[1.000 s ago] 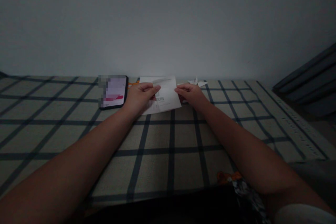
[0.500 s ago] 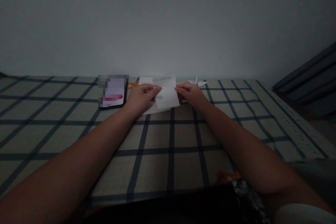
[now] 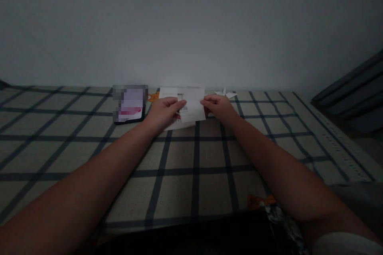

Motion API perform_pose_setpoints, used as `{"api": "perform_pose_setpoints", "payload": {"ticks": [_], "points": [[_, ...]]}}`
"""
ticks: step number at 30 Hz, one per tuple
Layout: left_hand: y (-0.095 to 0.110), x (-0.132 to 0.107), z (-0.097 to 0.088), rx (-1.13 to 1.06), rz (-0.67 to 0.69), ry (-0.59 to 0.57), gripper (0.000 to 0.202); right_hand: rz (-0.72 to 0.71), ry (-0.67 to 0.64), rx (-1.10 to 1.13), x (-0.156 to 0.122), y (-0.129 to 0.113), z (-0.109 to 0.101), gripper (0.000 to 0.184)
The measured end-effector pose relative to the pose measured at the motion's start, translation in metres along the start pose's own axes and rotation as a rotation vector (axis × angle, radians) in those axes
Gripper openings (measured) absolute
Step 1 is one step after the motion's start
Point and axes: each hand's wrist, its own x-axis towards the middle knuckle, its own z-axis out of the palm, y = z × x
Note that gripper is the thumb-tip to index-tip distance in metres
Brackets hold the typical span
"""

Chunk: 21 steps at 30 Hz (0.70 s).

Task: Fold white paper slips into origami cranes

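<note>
A white sheet of paper (image 3: 194, 103) with some print on it is held up between my two hands above the table. My left hand (image 3: 165, 112) pinches its left edge, thumb on the near face. On the opposite edge, my right hand (image 3: 219, 107) grips the paper between thumb and fingers. More white paper (image 3: 169, 92) lies beneath and behind my left hand, partly covered. Just beyond my right hand sits a folded white paper shape (image 3: 226, 93) with pointed tips; part of it is hidden.
A phone (image 3: 131, 104) with a lit, blurred screen lies left of my hands. An orange item (image 3: 153, 96) is beside it. The checked tablecloth (image 3: 179, 183) covers the surface, which meets a plain wall (image 3: 191, 28) at the back. Dark folded fabric (image 3: 356, 91) hangs at the right.
The held paper has shifted slightly to the right and turned a little. Both hands keep their pinch, and the other things stay where they were.
</note>
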Motion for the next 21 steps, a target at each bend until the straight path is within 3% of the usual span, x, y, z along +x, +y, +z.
{"api": "perform_pose_setpoints", "payload": {"ticks": [6, 12, 21], "points": [[-0.005, 0.002, -0.004, 0.032, 0.083, 0.045, 0.029, 0.024, -0.085, 0.076, 0.0, 0.002, 0.0, 0.028], [-0.002, 0.001, -0.005, 0.098, 0.143, 0.075, 0.03, 0.021, -0.113, 0.016, -0.002, 0.0, 0.0, 0.03], [-0.012, 0.008, -0.004, -0.042, 0.043, 0.014, 0.03, -0.014, -0.036, -0.013, 0.003, 0.006, -0.002, 0.027]]}}
